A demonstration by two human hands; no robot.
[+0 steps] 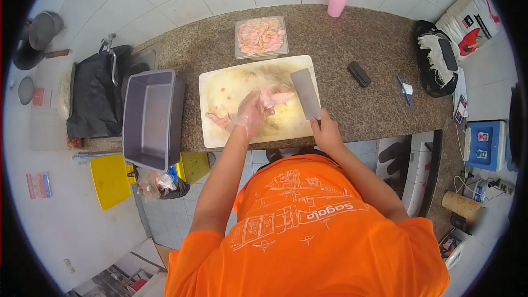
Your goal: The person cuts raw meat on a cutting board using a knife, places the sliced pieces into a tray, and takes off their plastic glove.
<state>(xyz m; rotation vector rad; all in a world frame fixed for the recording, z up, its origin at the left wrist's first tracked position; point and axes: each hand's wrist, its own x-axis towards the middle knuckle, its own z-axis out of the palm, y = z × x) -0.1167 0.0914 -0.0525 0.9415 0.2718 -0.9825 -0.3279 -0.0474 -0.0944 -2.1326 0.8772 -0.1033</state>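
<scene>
My left hand, in what looks like a clear plastic glove, is closed on a piece of raw chicken over the middle of the white cutting board. My right hand grips the handle of a cleaver. Its broad blade lies over the board's right part, just right of the chicken and apart from it. A smaller raw meat scrap rests on the board, left of my left hand. The fingertips of the left hand are partly hidden by the meat.
Behind the board stands a clear tub full of raw chicken pieces. To the left is a deep grey bin, near a sink faucet. A pink cup, a black case and a blue pen are on the speckled counter.
</scene>
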